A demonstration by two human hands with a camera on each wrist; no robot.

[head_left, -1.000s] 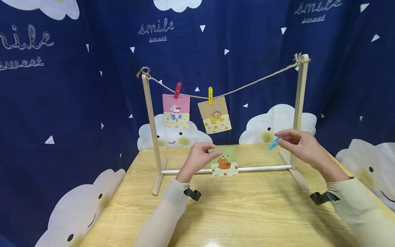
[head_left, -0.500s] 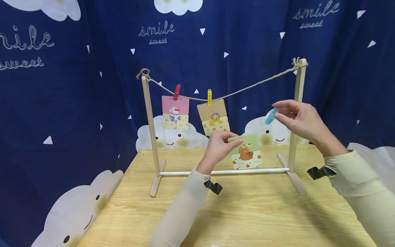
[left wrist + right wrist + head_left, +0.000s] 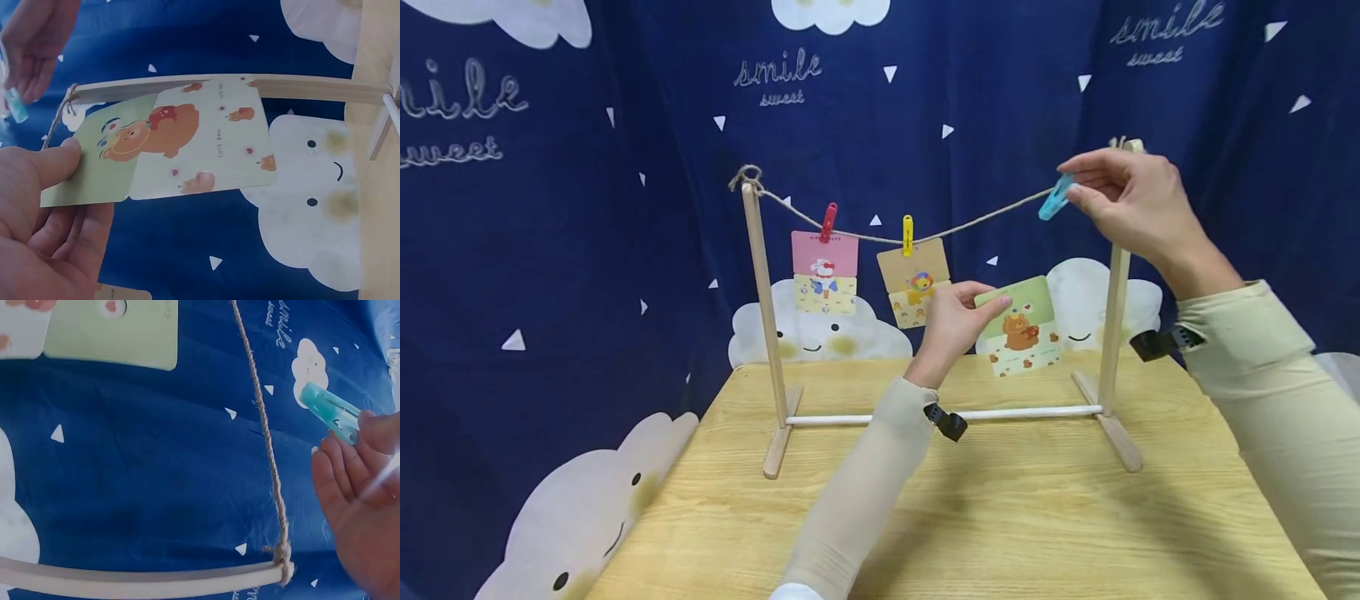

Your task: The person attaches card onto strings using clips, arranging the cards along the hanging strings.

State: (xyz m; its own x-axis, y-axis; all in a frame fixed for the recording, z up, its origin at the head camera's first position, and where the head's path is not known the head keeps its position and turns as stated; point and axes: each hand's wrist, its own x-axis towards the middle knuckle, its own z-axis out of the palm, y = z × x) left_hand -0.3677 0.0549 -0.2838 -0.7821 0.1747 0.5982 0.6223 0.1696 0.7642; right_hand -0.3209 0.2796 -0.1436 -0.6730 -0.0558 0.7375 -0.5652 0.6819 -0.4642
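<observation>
My left hand pinches a green and white bear card by its upper left corner, thumb on the printed face. The card hangs slightly tilted below the twine, apart from it. My right hand pinches a light blue clothespin between thumb and fingers, near the right part of the twine. In the right wrist view the clothespin stands apart from the twine. To the left, a red clothespin holds a pink rabbit card and a yellow clothespin holds a tan lion card.
The twine is tied between two wooden posts, left and right, joined low down by a white rod. This rack stands on a wooden table. A dark blue curtain with clouds hangs behind.
Both hands have risen. My left hand has carried the bear card up and to the right from near the white rod. My right hand has lifted the blue clothespin to about the twine's height.
</observation>
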